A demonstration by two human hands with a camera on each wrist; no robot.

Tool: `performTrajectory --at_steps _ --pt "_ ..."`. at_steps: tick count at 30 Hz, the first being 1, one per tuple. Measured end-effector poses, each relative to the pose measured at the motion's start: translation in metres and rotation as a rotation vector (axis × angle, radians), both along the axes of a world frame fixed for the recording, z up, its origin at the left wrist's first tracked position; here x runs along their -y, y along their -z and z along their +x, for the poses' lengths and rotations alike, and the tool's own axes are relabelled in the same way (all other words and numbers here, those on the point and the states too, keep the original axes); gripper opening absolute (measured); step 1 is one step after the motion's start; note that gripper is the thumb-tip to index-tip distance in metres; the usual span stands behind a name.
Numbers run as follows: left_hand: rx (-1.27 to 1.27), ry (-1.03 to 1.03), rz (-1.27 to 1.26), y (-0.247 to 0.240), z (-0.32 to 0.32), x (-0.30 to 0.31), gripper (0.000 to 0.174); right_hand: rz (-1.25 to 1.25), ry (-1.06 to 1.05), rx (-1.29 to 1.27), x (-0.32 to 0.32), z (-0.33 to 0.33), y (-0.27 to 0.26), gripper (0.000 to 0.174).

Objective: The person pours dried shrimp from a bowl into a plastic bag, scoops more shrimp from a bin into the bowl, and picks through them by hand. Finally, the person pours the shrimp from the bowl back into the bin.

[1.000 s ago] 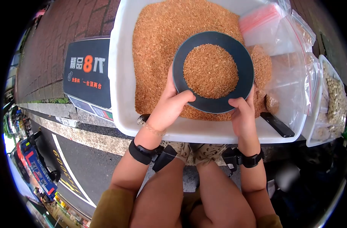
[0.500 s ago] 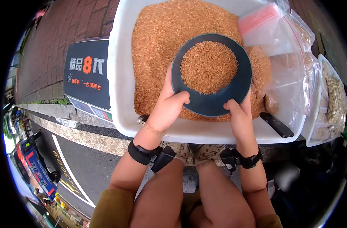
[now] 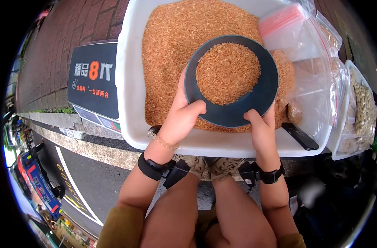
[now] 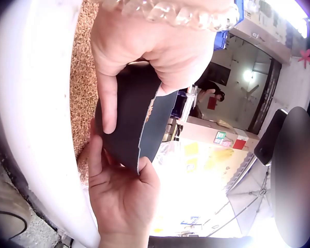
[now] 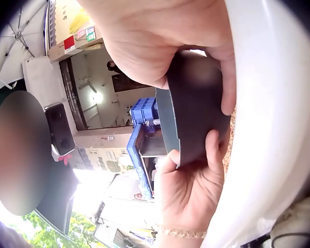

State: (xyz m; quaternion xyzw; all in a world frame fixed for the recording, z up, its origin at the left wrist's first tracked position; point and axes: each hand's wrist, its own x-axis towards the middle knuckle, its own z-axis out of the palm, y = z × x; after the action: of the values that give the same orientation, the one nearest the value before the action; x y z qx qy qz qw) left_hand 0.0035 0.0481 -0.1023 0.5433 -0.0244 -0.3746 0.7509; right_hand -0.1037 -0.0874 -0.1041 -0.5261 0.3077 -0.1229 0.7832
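Both hands hold a round dark blue-grey bowl (image 3: 234, 115) over a large white tub (image 3: 132, 82). Reddish-brown grain, apparently rice (image 3: 227, 74), is heaped against the bowl's far side, leaving the near side of its bottom bare. My left hand (image 3: 181, 120) grips the left rim, its thumb over the edge and fingers under the bowl. On the right rim, my right hand (image 3: 263, 130) grips in the same way. Both wrist views show fingers curled beneath the dark outer wall (image 4: 126, 113). More of the loose grain (image 3: 168, 45) fills the tub below.
Clear zip bags (image 3: 308, 78) lie over the tub's right side. A black flat handle (image 3: 300, 136) rests near its front right corner. Left of the tub stands a black-topped scale (image 3: 93, 78). At the far right, another white tray (image 3: 340, 140) holds bagged pale goods.
The grain has slid from the bowl's middle to its far side, baring the near bottom. The bowl has tilted and shifted slightly, with both hands keeping their grip.
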Motion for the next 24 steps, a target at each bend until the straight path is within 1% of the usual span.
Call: performTrajectory --at_steps 7,9,18,20,21,22,24 --pt "-0.007 -0.008 -0.021 -0.0001 0.0006 -0.0005 0.067 0.006 0.026 0.024 -0.0008 0.0018 -0.0019 0.071" --pt "0.002 0.066 0.006 0.0031 0.0036 -0.0036 0.075 -0.002 0.022 0.030 -0.0004 0.0011 -0.0017 0.072" --pt "0.008 0.040 0.001 0.0010 0.0026 -0.0042 0.075 0.009 0.013 0.027 -0.0009 0.0003 -0.0057 0.074" --pt "0.007 0.039 0.010 0.0059 0.0031 -0.0030 0.074 -0.073 0.002 0.071 -0.0018 -0.0012 -0.0006 0.074" --pt "0.008 0.035 0.020 0.0072 0.0031 -0.0038 0.073 -0.070 0.001 0.074 -0.0024 -0.0011 0.0003 0.074" --pt "0.015 0.032 0.021 0.0068 0.0025 -0.0048 0.073 -0.061 0.002 0.064 -0.0016 -0.0002 0.0015 0.073" --pt "0.122 0.080 0.061 0.0065 0.0001 -0.0045 0.072 -0.057 0.006 0.062 -0.0006 0.0007 0.0026 0.073"
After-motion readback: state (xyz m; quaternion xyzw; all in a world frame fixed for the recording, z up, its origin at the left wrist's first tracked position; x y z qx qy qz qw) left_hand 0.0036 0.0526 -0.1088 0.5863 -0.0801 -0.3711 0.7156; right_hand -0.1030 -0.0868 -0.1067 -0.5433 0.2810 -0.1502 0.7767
